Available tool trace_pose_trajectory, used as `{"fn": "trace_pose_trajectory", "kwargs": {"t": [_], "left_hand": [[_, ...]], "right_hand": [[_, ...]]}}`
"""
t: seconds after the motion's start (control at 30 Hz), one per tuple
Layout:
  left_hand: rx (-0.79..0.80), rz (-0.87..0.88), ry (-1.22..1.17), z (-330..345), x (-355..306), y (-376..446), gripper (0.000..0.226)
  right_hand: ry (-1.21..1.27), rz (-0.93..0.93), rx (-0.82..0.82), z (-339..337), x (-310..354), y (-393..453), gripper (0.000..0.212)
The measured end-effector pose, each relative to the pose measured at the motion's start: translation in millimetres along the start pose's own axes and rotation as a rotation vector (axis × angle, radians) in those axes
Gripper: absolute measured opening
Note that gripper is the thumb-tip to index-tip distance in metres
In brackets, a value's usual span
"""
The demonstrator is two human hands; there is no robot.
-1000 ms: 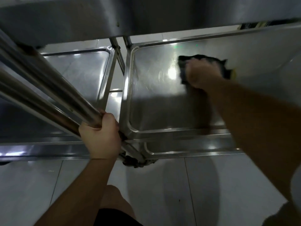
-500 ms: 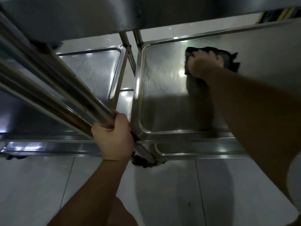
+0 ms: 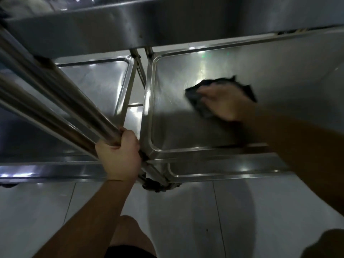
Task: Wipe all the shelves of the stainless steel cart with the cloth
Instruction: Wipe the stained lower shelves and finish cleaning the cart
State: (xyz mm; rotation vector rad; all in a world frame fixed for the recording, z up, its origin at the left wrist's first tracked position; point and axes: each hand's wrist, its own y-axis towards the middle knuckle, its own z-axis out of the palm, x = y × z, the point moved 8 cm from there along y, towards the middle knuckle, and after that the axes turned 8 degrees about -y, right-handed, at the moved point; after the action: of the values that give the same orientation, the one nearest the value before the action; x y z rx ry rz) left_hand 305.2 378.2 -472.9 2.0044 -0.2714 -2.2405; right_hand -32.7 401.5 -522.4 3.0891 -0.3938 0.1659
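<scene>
One shelf (image 3: 167, 108) is mid-wipe: the right hand (image 3: 226, 101) presses the dark, crumpled cloth (image 3: 200, 104) flat onto its glossy steel, fingers spread. Below that hand, the lower shelf (image 3: 223, 169) probably remains. The left hand (image 3: 119, 155) grips a smooth round cart post (image 3: 61, 97).

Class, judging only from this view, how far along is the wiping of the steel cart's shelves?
Done: nothing shows for certain. In hand: the right hand presses the dark cloth on the middle shelf, while the left hand grips the cart's post. Left: seemingly that shelf's near part and the bottom shelf.
</scene>
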Motion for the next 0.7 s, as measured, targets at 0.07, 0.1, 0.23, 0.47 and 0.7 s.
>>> {"fn": "trace_pose_trajectory", "kwargs": {"t": [0.07,0.1,0.23,0.47,0.7], "left_hand": [[-0.015,-0.039,-0.049,-0.8,3.5,1.2,0.041],[-0.024,-0.046,-0.062,-1.3,5.0,1.8,0.038],[-0.069,0.030,-0.019,-4.0,6.0,7.2,0.035],[0.002,0.006,-0.128,1.6,8.7,8.1,0.032],[0.020,-0.064,-0.052,0.2,10.0,4.9,0.023]], "right_hand": [[-0.005,0.269,0.004,-11.0,-65.1,13.5,0.045],[-0.001,0.375,0.021,-11.4,-82.9,17.2,0.046],[0.053,0.463,0.021,2.0,-33.1,20.4,0.056],[0.097,-0.131,0.124,29.3,196.9,-22.7,0.053],[0.036,-0.055,0.040,17.3,124.4,-110.9,0.051]]}}
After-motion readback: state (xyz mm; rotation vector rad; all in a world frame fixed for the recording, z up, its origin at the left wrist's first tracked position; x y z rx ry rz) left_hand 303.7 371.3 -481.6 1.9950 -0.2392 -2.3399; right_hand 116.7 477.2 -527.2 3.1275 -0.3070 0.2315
